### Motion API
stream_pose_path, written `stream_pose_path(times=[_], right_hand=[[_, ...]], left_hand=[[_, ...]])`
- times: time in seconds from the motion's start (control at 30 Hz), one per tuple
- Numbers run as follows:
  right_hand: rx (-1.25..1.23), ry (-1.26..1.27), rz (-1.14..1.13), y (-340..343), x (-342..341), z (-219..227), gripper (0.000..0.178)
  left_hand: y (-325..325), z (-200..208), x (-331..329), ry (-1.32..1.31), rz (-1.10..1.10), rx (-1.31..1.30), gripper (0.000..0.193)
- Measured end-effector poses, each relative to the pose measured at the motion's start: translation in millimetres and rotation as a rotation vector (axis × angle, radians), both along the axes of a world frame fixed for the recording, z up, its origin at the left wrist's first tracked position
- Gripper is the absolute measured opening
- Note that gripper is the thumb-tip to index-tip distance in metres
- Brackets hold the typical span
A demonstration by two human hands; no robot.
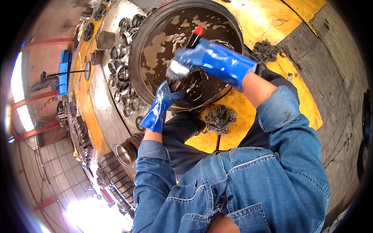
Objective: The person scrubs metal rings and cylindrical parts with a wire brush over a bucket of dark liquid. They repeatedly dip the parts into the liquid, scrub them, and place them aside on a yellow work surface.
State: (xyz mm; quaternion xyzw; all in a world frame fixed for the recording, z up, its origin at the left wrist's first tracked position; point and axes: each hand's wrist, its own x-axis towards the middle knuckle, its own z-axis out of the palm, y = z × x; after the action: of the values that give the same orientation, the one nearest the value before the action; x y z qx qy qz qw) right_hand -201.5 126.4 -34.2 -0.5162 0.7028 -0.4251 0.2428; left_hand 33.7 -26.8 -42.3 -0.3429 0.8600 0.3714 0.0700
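Observation:
My right hand (194,54), in a blue rubber glove, is closed on a brush with a black handle (193,39) tipped in red. The pale bristle end (178,70) points down and is smeared by motion. Just below it my left hand (167,95), also gloved in blue, grips a dark wet metal part (176,83) between thumb and fingers. Its full shape is hard to make out, partly covered by the brush and glove. Both hands are over a large round tub (136,66) of dark liquid with patches of foam.
Several metal rings (123,73) lie in rows left of the tub. A larger ring (123,154) stands near my left forearm. Clumps of grey fibre (220,118) lie on the yellow floor between my legs and right of the tub (266,51). Stacked dark parts (112,171) stand at lower left.

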Motion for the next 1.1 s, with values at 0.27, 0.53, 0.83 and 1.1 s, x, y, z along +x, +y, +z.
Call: stream_pose_path(times=[0.27,0.53,0.83,1.1], right_hand=[[0.334,-0.229,-0.152,11,-7,27,0.042],[0.447,-0.102,-0.334,15,2,-39,0.045],[0.364,0.069,-0.471,4,-13,17,0.065],[0.368,-0.785,0.109,18,53,-5,0.05]], left_hand=[[-2,-2,5,-0.039,-0.043,-0.011,0.045],[22,35,-51,-0.276,-0.033,0.219,0.052],[30,42,-5,0.53,0.437,0.753,0.043],[26,43,-16,0.835,0.546,0.851,0.028]])
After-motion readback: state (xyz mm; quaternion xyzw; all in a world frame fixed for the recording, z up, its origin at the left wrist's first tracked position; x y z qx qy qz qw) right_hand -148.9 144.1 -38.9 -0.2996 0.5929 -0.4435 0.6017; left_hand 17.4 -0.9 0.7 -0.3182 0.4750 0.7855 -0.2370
